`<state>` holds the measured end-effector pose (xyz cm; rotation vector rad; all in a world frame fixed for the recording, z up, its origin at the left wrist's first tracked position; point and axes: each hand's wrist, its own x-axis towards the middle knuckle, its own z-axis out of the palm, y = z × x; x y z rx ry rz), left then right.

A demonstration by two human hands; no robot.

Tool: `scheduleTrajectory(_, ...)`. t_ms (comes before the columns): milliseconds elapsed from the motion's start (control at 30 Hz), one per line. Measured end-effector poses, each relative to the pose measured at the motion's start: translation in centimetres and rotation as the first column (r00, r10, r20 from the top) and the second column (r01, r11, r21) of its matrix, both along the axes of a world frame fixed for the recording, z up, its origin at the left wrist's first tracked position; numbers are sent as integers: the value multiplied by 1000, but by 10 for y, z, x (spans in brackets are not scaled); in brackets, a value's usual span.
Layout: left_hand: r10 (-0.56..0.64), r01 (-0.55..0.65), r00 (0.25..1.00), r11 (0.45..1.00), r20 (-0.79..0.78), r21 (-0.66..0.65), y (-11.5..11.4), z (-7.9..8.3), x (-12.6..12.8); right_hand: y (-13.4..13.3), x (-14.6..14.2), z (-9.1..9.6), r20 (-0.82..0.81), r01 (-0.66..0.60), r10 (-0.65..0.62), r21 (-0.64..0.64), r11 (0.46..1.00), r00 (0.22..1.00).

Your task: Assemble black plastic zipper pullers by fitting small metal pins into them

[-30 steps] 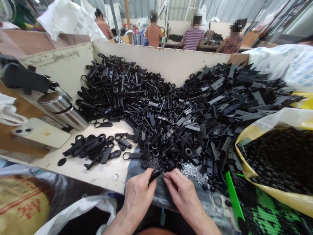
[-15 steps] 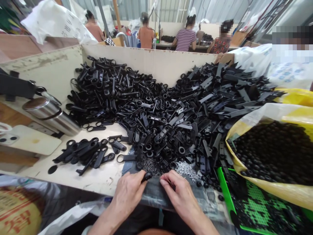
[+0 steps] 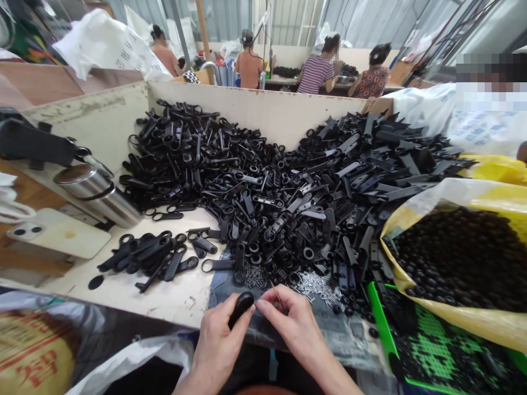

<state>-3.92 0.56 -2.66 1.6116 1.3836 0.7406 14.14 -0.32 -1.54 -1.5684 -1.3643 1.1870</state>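
Note:
My left hand (image 3: 219, 336) is closed around a black plastic part (image 3: 241, 308) with a rounded end, its lower portion hidden in the palm. Close by on the right, my right hand (image 3: 291, 317) has thumb and forefinger pinched together near the part's edge. Whatever that pinch holds is too small to make out. Just beyond the fingers lie a heap of shiny silver screws (image 3: 316, 287) and a darker heap of small metal pieces (image 3: 253, 276), at the foot of a big pile of black plastic parts (image 3: 263, 203).
Ring-ended black pieces (image 3: 154, 255) lie in a group at the left, near a phone (image 3: 61, 233) and a steel flask (image 3: 102, 197). On the right are a sack of black beads (image 3: 461, 258) and a green tray (image 3: 381, 323). Several people sit beyond the back board (image 3: 284, 112).
My right hand has moved left to the black part in my left hand. The part is turned and shows more of its rounded end. The whole view has shifted slightly.

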Motion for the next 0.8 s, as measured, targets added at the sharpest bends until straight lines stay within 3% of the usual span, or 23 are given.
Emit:
scheduleTrajectory(200,68,-66,996,997,63,-29,-12,-6,2,-7,-6,-8,-214,16,-43,-125,992,976)
scheduleTrajectory(400,134,-117,983,985,127,-127,-14,-3,5,-8,-11,-15,-249,35,-70,-141,989,966)
scheduleTrajectory(533,201,-147,945,966,258,-214,-9,2,6,-7,-13,-16,-294,44,-89,-158,986,952)
scheduleTrajectory(600,264,-143,903,928,338,-344,-7,6,6,-5,-13,-13,-293,37,-79,-144,989,953)
scheduleTrajectory(700,375,-86,833,814,407,-575,-4,13,6,0,-13,-3,-198,-12,5,-36,999,980)
scheduleTrajectory(800,445,-11,761,736,472,-677,-2,17,5,5,-13,6,-28,-91,95,127,988,995)
